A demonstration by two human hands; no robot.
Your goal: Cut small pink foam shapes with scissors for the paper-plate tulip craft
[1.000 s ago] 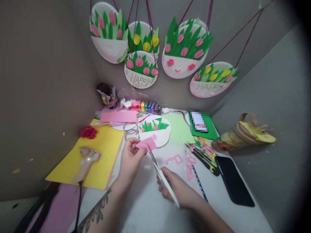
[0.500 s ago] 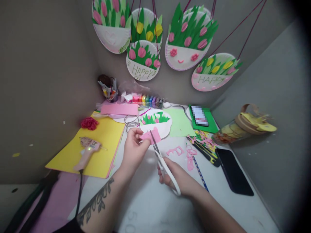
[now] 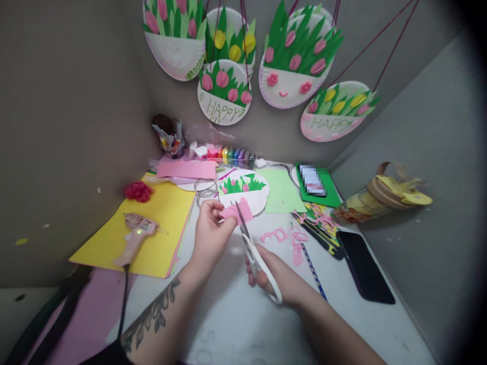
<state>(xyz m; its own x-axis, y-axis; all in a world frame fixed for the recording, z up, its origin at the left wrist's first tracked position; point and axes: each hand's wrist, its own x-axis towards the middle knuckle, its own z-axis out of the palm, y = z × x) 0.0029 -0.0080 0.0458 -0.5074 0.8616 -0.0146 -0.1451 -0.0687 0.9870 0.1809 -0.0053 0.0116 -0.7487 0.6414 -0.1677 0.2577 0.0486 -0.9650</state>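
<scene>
My left hand (image 3: 213, 228) pinches a small piece of pink paper (image 3: 229, 215) between thumb and fingers. My right hand (image 3: 272, 268) is closed around the handles of white-handled scissors (image 3: 262, 263). The scissor blades are parted and reach up to the pink paper, one blade lying across its face. Just behind the paper lies a white paper plate craft (image 3: 243, 188) with green paper leaves and small pink tulips. Pink paper offcuts (image 3: 274, 235) rest on the table to the right of the scissors.
At left a pink glue gun (image 3: 137, 235) lies on yellow paper (image 3: 163, 243), near red yarn (image 3: 139, 191). To the right are a blue patterned pencil (image 3: 313, 271), a black phone (image 3: 367, 268) and a tumbler (image 3: 376, 197). Decorated plates (image 3: 224, 109) hang on the wall behind.
Both hands, the paper and the scissors keep nearly the same pose. The whole view has shifted very slightly.
</scene>
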